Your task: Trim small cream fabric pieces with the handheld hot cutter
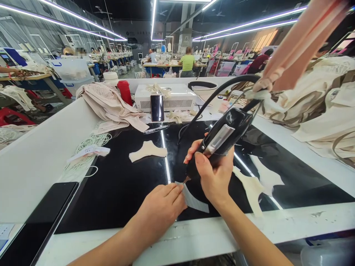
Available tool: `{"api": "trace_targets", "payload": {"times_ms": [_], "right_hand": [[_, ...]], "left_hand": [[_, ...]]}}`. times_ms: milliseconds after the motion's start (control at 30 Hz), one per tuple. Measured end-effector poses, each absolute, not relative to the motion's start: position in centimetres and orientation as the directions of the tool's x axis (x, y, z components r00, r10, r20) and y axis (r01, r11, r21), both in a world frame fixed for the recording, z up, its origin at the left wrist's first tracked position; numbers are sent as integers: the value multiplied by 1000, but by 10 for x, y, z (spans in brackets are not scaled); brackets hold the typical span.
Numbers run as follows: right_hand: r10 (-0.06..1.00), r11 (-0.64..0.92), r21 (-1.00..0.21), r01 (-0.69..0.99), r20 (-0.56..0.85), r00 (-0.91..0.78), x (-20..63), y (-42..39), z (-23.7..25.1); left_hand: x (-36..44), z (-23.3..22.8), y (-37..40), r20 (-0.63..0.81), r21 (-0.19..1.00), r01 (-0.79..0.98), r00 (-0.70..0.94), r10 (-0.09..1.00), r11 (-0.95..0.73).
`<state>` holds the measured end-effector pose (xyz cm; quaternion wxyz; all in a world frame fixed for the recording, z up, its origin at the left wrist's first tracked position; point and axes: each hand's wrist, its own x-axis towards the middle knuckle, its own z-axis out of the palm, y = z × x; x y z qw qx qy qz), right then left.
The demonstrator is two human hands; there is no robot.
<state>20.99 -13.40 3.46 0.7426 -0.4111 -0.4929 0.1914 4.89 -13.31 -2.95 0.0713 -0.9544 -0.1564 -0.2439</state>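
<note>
My right hand (pixel 213 173) grips a black hand-held tool (pixel 222 138) with a metal plate on its side and a black cord running up behind it. Its tip touches the end of a curved grey strip (pixel 194 201) lying on the black glossy worktop (pixel 124 184). My left hand (pixel 163 207) lies flat on the worktop with its fingertips pressing on the strip's near end. A cream fabric piece (pixel 148 150) lies further back on the left, and another cream piece (pixel 251 188) lies just right of my right wrist.
A pile of beige fabric (pixel 111 105), a red flask (pixel 125 92), a white box-shaped machine (pixel 166 96) and a standing phone (pixel 157 107) sit at the back. White elastic loops (pixel 88 147) lie left. A dark tablet (pixel 41 221) lies near left. Cream bags (pixel 318 103) pile up right. People work at far tables.
</note>
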Motion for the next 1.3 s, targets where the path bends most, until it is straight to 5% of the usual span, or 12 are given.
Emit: {"api": "trace_targets", "payload": {"times_ms": [1300], "right_hand": [[683,646,-762,-47,550,480,203,-129,30]], "left_hand": [[49,-30,-133,499,-67,333,828,257,-941]]}}
